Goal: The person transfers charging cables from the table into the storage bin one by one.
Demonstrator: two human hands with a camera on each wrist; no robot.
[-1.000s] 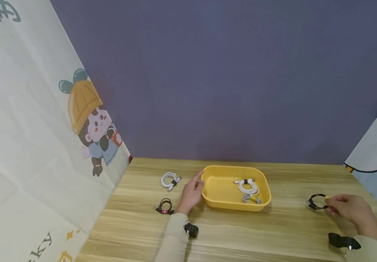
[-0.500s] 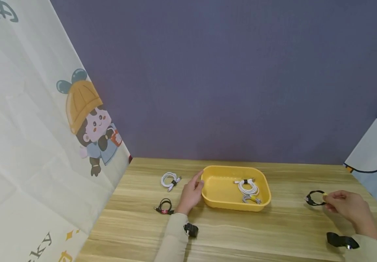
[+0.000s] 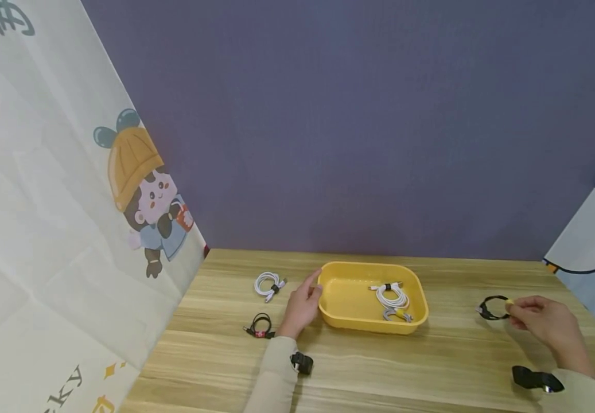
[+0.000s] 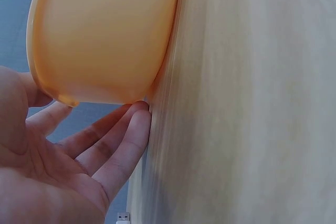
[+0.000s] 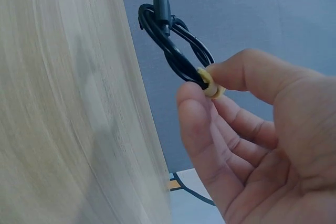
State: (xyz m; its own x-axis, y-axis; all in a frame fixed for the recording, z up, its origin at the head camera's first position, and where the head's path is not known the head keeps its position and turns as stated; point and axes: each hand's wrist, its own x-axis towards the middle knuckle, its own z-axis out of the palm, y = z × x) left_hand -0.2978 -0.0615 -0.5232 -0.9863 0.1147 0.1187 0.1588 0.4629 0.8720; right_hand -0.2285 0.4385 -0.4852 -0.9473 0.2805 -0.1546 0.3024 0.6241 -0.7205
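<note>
My right hand [image 3: 547, 324] pinches a coiled black USB cable [image 5: 176, 51] at its yellow tie [image 5: 211, 83], between thumb and fingertips. The coil is held above the table, its metal plug pointing away from the hand. My left hand [image 3: 302, 310] lies against the left end of a yellow plastic basket [image 3: 346, 325], its fingers fairly straight and touching the wall near the rim. Inside the basket, toward the right, are a coiled white cable [image 3: 394, 298] with a black tie and a grey cable [image 3: 394, 313] with a yellow tie.
Left of the basket, a coiled white cable [image 3: 264, 283] with a black tie lies on the wooden table [image 3: 380, 367]. Nearer me is a coiled black cable [image 3: 261, 325] with a red tie. A dark panel [image 3: 354, 126] stands along the table's back edge.
The right hand has moved slightly left and away from me, carrying the black USB cable toward the basket. The left hand and the basket stay in place.
</note>
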